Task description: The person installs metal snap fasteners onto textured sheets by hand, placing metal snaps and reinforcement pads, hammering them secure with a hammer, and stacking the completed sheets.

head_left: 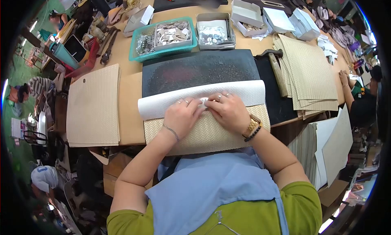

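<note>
1. The left hand [179,116] and right hand [232,113] are close together on a white sheet [252,92], fingers drawn into narrow pinches; a small white bit [203,100] shows between the fingertips; I cannot tell which hand grips it, or whether it belongs to the sheet.
2. The white sheet lies across the far part of a cream woven panel [203,135], directly before the person, at the table's [131,84] near edge.
3. Just beyond is a dark slab [183,68], scuffed and reddish in one patch.
4. To the right, a hammer [277,72] lies beside woven sheets [313,72]; to the left, another stack [93,113].
5. Farther off stand a teal tray [132,52] of small parts and a grey box [229,46].
</note>
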The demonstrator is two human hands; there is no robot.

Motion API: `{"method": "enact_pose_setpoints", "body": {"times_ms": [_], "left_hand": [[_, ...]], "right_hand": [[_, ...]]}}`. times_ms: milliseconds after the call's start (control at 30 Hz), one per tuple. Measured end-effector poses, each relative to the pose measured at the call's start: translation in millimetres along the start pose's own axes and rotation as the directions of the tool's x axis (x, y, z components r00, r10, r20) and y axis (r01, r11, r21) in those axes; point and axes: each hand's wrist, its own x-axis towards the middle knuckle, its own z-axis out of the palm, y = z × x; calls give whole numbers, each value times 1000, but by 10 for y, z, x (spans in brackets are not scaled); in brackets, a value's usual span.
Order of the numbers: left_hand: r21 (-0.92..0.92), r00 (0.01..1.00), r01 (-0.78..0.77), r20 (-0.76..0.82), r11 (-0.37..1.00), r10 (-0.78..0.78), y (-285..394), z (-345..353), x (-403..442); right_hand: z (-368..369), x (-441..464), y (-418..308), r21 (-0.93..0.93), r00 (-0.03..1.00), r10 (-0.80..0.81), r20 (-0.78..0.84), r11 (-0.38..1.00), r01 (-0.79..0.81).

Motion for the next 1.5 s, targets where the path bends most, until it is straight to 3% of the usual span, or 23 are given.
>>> {"method": "enact_pose_setpoints", "body": {"times_ms": [100,233,333,467,533,633,767,867,967,1100,1200,1233,1333,1500], "left_hand": [[-63,999,26,-36,998,-29,-61,73,76],[-112,998,-44,-59,993,38,-240,209,199],[-217,997,-35,-69,976,20,-301,234,217],[-295,998,-10,-58,955,-7,-343,254,217],[-324,999,15,-22,946,-24,-345,237,227],[-350,999,50,10,935,-50,-352,219,262],[-365,996,90,48,927,-77,-368,218,273],[-396,994,110,57,912,-96,-361,198,284],[-369,995,97,54,924,-83,-365,202,278],[-362,996,81,56,928,-65,-394,213,279],[-382,993,103,91,918,-73,-400,203,274],[-402,991,117,109,908,-79,-397,199,273],[-430,989,128,123,894,-83,-404,195,288],[-405,984,157,137,901,-109,-384,215,270]], "right_hand": [[-94,-12,21,111,1000,-27,2,993,26],[-214,107,183,310,988,97,123,942,-131],[-378,419,426,254,998,48,-52,967,-33],[-561,1010,781,197,965,261,2,946,-256],[-410,1301,1169,163,969,246,18,956,-246],[-308,1694,1391,-101,926,336,175,941,-322],[-59,1918,1556,-226,872,425,243,899,-375],[-51,1998,1433,-191,831,489,265,871,-452],[-19,2032,1462,-198,852,451,266,891,-410],[-39,2072,1608,-133,936,321,144,944,-303],[-62,1967,1620,-75,907,394,146,919,-387],[-74,1933,1648,-128,939,314,137,946,-298],[-141,1800,1611,-66,938,346,23,936,-344],[-134,1681,1663,-53,928,371,35,928,-369]]}}
